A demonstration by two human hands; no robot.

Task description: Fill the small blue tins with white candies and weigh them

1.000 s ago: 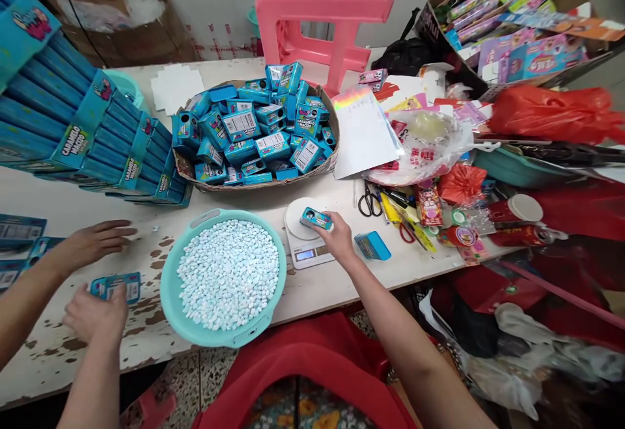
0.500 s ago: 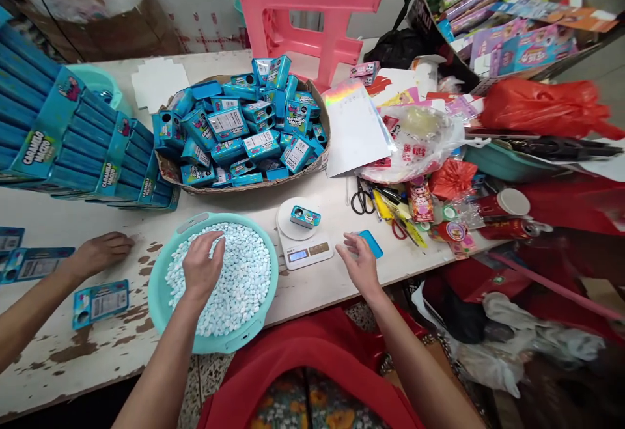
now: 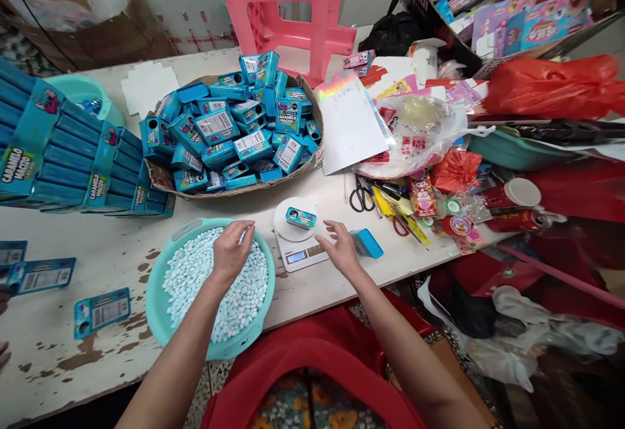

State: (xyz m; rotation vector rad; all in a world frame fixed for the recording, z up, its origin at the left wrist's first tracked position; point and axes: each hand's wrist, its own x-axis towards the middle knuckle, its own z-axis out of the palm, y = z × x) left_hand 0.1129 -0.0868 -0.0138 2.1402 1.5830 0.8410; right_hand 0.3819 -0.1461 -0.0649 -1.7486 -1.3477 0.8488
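My left hand (image 3: 231, 252) hovers over the right part of a turquoise basin (image 3: 154, 305) full of small pale-blue candies (image 3: 202, 279). Its fingers point right with the thumb apart, and nothing shows in them. A small blue candy box (image 3: 301, 217) lies on the round plate of a white digital scale (image 3: 303, 255), its round hole at the left end. My right hand (image 3: 339, 248) is open at the scale's right side, fingers spread toward the box without touching it. Just right of that hand rests another blue box (image 3: 367, 243).
Behind the basin, a cardboard tray (image 3: 234, 191) is heaped with blue boxes. Stacked display cartons (image 3: 73, 155) stand left. Flattened blue boxes (image 3: 102, 312) lie near another person's fingers (image 3: 4, 354) at the left edge. Scissors (image 3: 361, 196), pens and wrappers clutter the right, below a pink stool (image 3: 297, 25).
My left hand has moved right across the basin toward the scale. My right hand has moved left toward the box on the scale. The other person's hand has withdrawn to the left edge.
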